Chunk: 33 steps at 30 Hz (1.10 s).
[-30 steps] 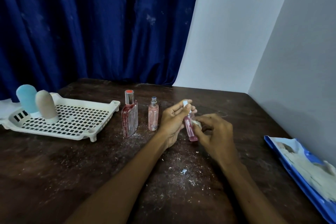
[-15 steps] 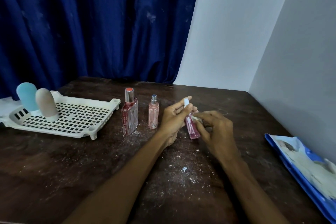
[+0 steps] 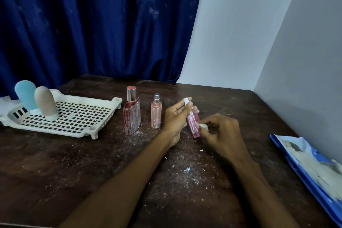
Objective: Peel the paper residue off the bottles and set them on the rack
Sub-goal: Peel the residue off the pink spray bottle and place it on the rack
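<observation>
While hands [image 3: 199,126] grip it — pink bottle [image 3: 193,124] tilts.

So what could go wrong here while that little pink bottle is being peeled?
The slim pink bottle is held tilted in the left hand while the right hand picks at it; it might slip. A forearm could topple the red bottle or peach bottle standing nearby.
</observation>
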Each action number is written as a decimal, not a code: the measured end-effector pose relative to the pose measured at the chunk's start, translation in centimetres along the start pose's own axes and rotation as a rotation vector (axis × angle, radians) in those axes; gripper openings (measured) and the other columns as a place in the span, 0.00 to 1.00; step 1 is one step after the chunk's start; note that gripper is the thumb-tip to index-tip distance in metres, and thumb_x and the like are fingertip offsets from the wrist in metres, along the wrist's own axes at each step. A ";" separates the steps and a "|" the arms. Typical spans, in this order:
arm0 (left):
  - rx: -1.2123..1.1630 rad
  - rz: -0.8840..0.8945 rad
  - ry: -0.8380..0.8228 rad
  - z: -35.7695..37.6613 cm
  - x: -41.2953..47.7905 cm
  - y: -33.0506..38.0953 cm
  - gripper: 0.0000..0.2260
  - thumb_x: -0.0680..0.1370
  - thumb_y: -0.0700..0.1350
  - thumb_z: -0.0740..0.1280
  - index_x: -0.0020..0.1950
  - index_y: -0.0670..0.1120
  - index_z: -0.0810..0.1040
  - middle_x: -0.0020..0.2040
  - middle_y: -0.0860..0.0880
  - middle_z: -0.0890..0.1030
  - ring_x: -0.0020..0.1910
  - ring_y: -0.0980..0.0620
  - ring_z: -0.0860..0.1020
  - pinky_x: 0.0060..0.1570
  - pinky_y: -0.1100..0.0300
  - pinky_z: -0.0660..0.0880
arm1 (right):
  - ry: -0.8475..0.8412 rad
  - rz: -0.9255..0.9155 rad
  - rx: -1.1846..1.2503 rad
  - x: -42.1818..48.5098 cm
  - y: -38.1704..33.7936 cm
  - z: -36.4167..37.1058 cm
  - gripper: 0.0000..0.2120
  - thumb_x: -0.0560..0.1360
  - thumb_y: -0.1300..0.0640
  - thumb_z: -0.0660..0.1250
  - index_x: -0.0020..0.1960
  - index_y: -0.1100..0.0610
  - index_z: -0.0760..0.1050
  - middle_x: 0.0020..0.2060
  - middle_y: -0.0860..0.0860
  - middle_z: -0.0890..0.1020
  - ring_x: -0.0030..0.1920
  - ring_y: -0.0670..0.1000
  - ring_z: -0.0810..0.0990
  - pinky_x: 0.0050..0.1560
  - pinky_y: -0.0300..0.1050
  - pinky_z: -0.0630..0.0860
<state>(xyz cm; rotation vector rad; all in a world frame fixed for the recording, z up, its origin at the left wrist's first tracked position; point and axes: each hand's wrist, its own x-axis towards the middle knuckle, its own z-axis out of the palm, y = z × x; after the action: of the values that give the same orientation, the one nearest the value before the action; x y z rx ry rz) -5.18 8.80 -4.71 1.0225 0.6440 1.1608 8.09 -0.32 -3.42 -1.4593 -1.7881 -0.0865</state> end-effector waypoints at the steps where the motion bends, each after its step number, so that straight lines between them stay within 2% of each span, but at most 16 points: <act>1: -0.004 -0.006 0.005 -0.1 0.0 0.0 0.15 0.81 0.42 0.65 0.68 0.43 0.75 0.50 0.45 0.85 0.51 0.51 0.84 0.52 0.55 0.81 | -0.034 0.015 0.009 -0.1 0.0 -0.2 0.06 0.67 0.59 0.78 0.42 0.54 0.84 0.37 0.45 0.82 0.35 0.43 0.79 0.37 0.44 0.78; 5: -0.007 -0.020 0.009 -0.2 0.1 0.1 0.14 0.82 0.42 0.64 0.67 0.42 0.74 0.50 0.45 0.85 0.50 0.51 0.84 0.53 0.54 0.81 | -0.082 0.101 0.053 -0.2 0.7 -0.4 0.06 0.67 0.58 0.78 0.40 0.52 0.82 0.35 0.44 0.83 0.35 0.43 0.81 0.38 0.47 0.81; 10: -0.019 -0.038 -0.006 -0.2 0.1 0.1 0.12 0.83 0.42 0.62 0.66 0.42 0.74 0.56 0.43 0.84 0.54 0.49 0.84 0.58 0.51 0.79 | -0.019 -0.014 0.035 0.0 0.1 -0.1 0.07 0.70 0.62 0.76 0.46 0.54 0.85 0.39 0.45 0.84 0.39 0.42 0.81 0.41 0.40 0.79; 13: -0.030 -0.042 -0.001 -0.3 0.2 0.1 0.12 0.83 0.41 0.62 0.66 0.42 0.75 0.56 0.42 0.84 0.54 0.49 0.84 0.58 0.50 0.79 | -0.099 -0.043 0.062 -0.1 -0.4 -0.3 0.09 0.66 0.62 0.78 0.45 0.52 0.86 0.40 0.44 0.83 0.39 0.42 0.80 0.40 0.38 0.78; 16: -0.029 -0.042 -0.002 -0.4 0.2 0.2 0.12 0.83 0.41 0.61 0.66 0.41 0.74 0.55 0.43 0.84 0.52 0.50 0.84 0.54 0.54 0.80 | -0.151 -0.016 0.075 -0.2 -0.1 -0.6 0.10 0.64 0.61 0.78 0.42 0.49 0.85 0.39 0.41 0.82 0.38 0.42 0.80 0.39 0.40 0.78; 20: -0.012 -0.046 -0.029 -0.3 0.1 0.3 0.13 0.83 0.41 0.61 0.67 0.42 0.73 0.57 0.43 0.83 0.55 0.49 0.83 0.60 0.49 0.78 | -0.061 0.015 0.016 -0.1 0.3 -0.4 0.07 0.67 0.61 0.77 0.43 0.51 0.84 0.38 0.42 0.82 0.37 0.41 0.79 0.38 0.39 0.79; 23: -0.024 -0.048 -0.046 -0.3 0.2 0.2 0.13 0.84 0.41 0.59 0.68 0.41 0.72 0.59 0.42 0.82 0.57 0.47 0.83 0.63 0.46 0.76 | -0.031 -0.042 0.011 0.0 0.0 -0.1 0.06 0.70 0.60 0.76 0.46 0.54 0.84 0.39 0.44 0.82 0.38 0.40 0.79 0.40 0.37 0.77; 26: -0.030 -0.044 -0.054 -0.1 0.2 0.2 0.14 0.85 0.41 0.57 0.69 0.40 0.71 0.60 0.40 0.82 0.57 0.47 0.82 0.62 0.48 0.77 | -0.036 -0.069 0.039 -0.1 -0.4 0.0 0.08 0.68 0.60 0.77 0.47 0.55 0.85 0.40 0.46 0.83 0.39 0.40 0.80 0.40 0.34 0.77; 29: -0.002 -0.032 -0.035 0.1 0.2 0.0 0.14 0.84 0.42 0.59 0.69 0.41 0.72 0.59 0.41 0.82 0.57 0.47 0.83 0.61 0.50 0.78 | -0.030 -0.049 0.069 -0.2 -0.4 -0.2 0.08 0.66 0.62 0.78 0.45 0.55 0.85 0.38 0.45 0.83 0.38 0.41 0.80 0.39 0.32 0.76; 33: 0.025 -0.021 -0.017 0.1 0.4 -0.2 0.14 0.84 0.40 0.60 0.69 0.39 0.71 0.57 0.41 0.83 0.56 0.48 0.83 0.62 0.50 0.77 | -0.100 0.028 0.072 -0.2 -0.3 -0.4 0.07 0.65 0.61 0.77 0.40 0.52 0.83 0.35 0.42 0.82 0.36 0.43 0.80 0.37 0.41 0.78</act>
<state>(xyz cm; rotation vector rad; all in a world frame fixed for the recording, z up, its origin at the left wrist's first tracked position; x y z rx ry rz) -4.94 9.15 -4.81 1.0432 0.6559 1.1277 8.04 -0.79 -3.20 -1.4592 -1.8308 0.0665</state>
